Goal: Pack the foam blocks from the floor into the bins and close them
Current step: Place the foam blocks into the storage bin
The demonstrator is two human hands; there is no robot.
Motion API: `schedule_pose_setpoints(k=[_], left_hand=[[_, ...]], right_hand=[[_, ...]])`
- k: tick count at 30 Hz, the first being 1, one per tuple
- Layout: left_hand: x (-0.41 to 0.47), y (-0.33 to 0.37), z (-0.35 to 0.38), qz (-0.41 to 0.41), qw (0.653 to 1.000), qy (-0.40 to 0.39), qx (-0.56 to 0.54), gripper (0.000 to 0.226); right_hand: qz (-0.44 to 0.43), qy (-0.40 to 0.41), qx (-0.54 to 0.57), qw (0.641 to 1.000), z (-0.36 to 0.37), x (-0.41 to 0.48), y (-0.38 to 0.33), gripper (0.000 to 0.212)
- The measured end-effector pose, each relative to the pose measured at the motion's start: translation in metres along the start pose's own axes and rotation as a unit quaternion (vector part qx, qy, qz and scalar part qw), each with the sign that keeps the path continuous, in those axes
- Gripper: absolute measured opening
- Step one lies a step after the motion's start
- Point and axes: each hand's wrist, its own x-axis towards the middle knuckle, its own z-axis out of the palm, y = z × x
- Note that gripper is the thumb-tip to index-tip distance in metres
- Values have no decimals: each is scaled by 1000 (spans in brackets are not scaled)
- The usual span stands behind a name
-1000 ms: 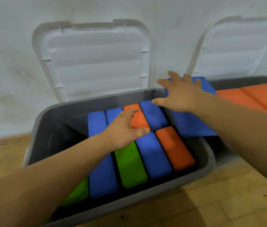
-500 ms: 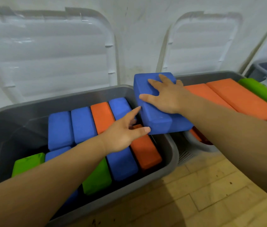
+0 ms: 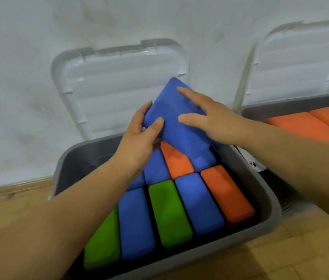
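A blue foam block [image 3: 176, 122] is tilted up over the back of the grey bin [image 3: 268, 201], its lower end down among the packed blocks. My left hand [image 3: 139, 142] grips its left edge, thumb on top. My right hand [image 3: 214, 118] lies flat on its upper face, fingers spread. Inside the bin lie blue, green [image 3: 169, 213] and orange [image 3: 227, 194] blocks side by side in two rows. The bin's white lid [image 3: 119, 85] stands open against the wall.
A second grey bin [image 3: 260, 110] at the right holds orange blocks [image 3: 305, 126], its white lid [image 3: 301, 63] leaning open on the wall. Wooden floor [image 3: 280, 259] runs in front of the bins. The white wall is close behind.
The blue block went from lying across the bin's right rim to standing tilted over the bin's back row. My left hand, empty before, now grips its edge.
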Motion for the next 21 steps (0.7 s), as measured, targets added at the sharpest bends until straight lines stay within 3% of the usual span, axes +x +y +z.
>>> schedule_pose_setpoints(k=[2, 5, 12, 21], left_hand=[[1, 23, -26, 15, 998, 63, -29, 48], [-7, 50, -64, 60, 992, 97, 48, 62], [-33, 75, -123, 110, 977, 75, 163, 65], [-53, 75, -160, 67, 965, 104, 233, 54]], right_hand=[[-26, -33, 51, 998, 20, 3, -21, 91], [-58, -57, 102, 991, 58, 11, -52, 102], [-69, -66, 311, 946, 107, 28, -100, 78], [-39, -69, 260, 962, 142, 29, -125, 62]])
